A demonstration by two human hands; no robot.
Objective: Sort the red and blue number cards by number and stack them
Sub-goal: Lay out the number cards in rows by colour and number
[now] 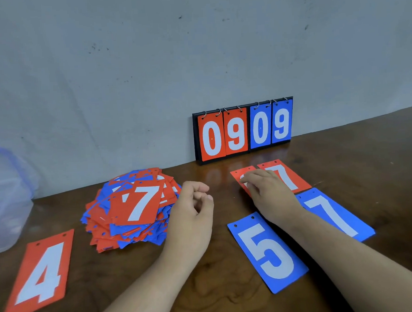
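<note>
Across a dark wooden table (208, 288) set against a grey wall (146, 63), red and blue number cards lie spread out. At the far left sits a clear plastic box (5, 204) with a blue rim. A flip scoreboard (244, 130) leans on the wall, far and right of centre, reading 09 in red and 09 in blue. Left of centre is a loose pile of mixed cards (131, 211), a red 7 on top. A red 4 card (41, 274) lies near left. A blue 5 card (266, 251) lies near, right of centre, with a blue 7 card (336, 213) just beside it to the right. Farther back lies a red 7 card (285, 175), and touching it on the left, a red card (238, 175) whose number is hidden. The left hand (193, 209) hovers beside the pile, fingers loosely curled, holding nothing. The right hand (265, 188) rests on the hidden red card, fingers bent down onto it; whether it grips the card cannot be told.
</note>
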